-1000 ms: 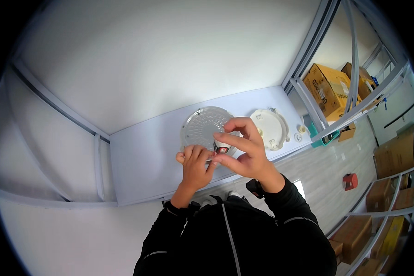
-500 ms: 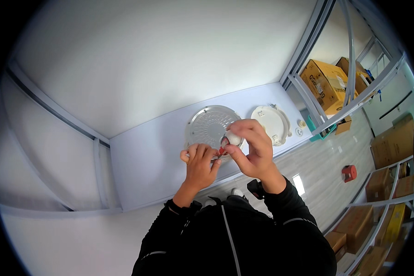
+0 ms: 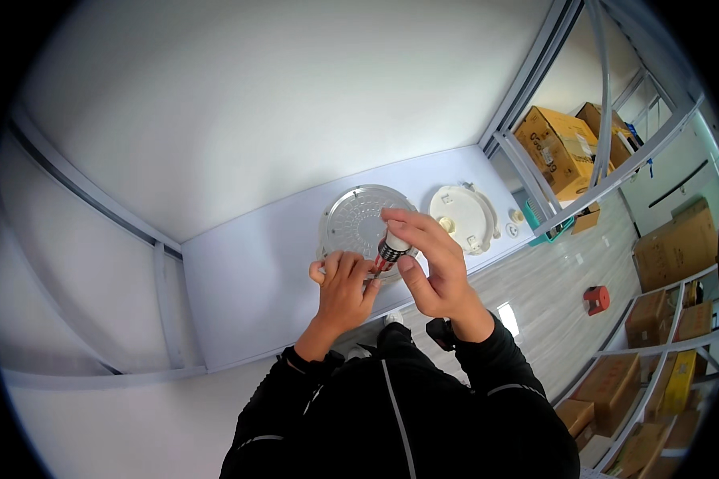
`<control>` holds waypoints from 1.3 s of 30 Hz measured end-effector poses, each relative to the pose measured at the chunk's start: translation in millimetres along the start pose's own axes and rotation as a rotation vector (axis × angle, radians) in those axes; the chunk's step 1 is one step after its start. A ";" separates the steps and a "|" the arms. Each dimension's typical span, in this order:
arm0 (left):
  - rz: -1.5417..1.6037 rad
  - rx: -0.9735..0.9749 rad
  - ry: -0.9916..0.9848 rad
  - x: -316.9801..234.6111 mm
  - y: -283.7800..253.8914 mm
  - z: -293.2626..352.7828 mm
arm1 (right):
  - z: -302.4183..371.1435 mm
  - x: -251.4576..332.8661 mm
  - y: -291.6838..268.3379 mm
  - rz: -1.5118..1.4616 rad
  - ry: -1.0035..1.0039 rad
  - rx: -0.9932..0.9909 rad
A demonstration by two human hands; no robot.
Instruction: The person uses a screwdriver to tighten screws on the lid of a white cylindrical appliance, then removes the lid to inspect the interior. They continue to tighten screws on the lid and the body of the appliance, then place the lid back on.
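Note:
At the middle of the bench my right hand [image 3: 435, 263] is closed around a screwdriver [image 3: 391, 249] with a white rounded end, a black ribbed band and red stripes. The tool stands tilted, its lower end close to my left fingertips. My left hand [image 3: 345, 287] is closed over the near edge of a round part [image 3: 363, 214] with a silvery rim and a patterned, see-through-looking face. What the left fingertips pinch is hidden. To the right of the right hand lies a white round housing [image 3: 473, 215] with tabs on its rim and a small cream piece [image 3: 446, 226] at its left side.
Small round pieces [image 3: 512, 230] lie by the right end of the white bench [image 3: 248, 279]. Grey frame posts [image 3: 527, 84] rise beyond that end. Past them are a yellow carton [image 3: 563, 152], a teal basket [image 3: 553, 231], a red stool [image 3: 596, 300] and shelves with boxes.
My right hand has shifted its grip on the screwdriver, whose ribbed band and stripes now show more. The cream piece by the white housing has come into sight. My left hand stays at the round part.

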State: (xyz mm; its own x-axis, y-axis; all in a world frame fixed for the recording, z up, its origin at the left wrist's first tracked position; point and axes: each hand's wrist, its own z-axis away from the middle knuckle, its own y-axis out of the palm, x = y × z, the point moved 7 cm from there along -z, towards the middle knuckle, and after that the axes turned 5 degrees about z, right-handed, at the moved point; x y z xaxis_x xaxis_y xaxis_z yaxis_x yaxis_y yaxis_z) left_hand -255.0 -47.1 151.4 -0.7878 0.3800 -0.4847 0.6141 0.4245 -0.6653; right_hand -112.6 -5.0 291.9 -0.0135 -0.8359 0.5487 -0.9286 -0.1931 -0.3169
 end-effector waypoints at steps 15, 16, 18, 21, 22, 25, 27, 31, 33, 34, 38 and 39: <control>0.036 0.018 0.008 5.7 2.5 0.8 | -0.7 -6.9 1.8 0.098 -0.061 0.084; 0.036 0.019 0.009 5.4 2.0 0.5 | 1.7 -9.5 1.6 0.051 -0.016 0.085; 0.034 0.024 0.008 4.0 -0.4 -0.3 | 0.5 -11.5 2.0 -0.035 0.032 0.084; 0.040 0.027 0.000 3.9 -1.8 -1.5 | -12.8 -3.6 0.5 -0.050 -0.016 0.083; 0.041 0.029 -0.003 3.6 -1.9 -1.6 | -16.1 0.9 -0.7 0.010 -0.071 0.086; 0.044 0.041 -0.014 1.3 -2.4 -3.2 | -5.3 -7.9 -1.5 0.084 -0.068 0.099; 0.046 0.057 -0.024 -1.7 -3.2 -5.0 | 0.1 -12.5 -1.4 0.023 0.015 0.086; 0.036 0.080 -0.050 -2.5 -1.7 -3.9 | -8.4 -6.4 -2.7 -0.023 0.013 0.076; 0.022 0.076 -0.055 -3.0 -1.4 -3.5 | -11.7 0.0 -5.8 0.077 -0.069 0.085; 0.024 0.078 -0.050 -3.9 -1.0 -3.8 | -12.2 2.7 -7.8 0.132 -0.097 0.082; 0.011 0.109 -0.054 -5.6 1.3 -4.6 | -1.2 -11.9 -7.5 0.015 0.067 0.090; -0.001 0.121 -0.064 -5.3 1.3 -4.7 | -3.7 -10.1 -7.3 0.004 0.055 0.080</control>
State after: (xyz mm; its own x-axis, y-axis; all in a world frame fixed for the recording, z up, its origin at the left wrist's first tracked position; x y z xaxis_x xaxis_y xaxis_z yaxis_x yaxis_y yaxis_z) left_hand -249.8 -44.8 155.8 -0.7920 0.3249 -0.5170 0.6065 0.3213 -0.7272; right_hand -107.0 6.7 291.5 -0.0391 -0.8076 0.5884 -0.8960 -0.2323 -0.3785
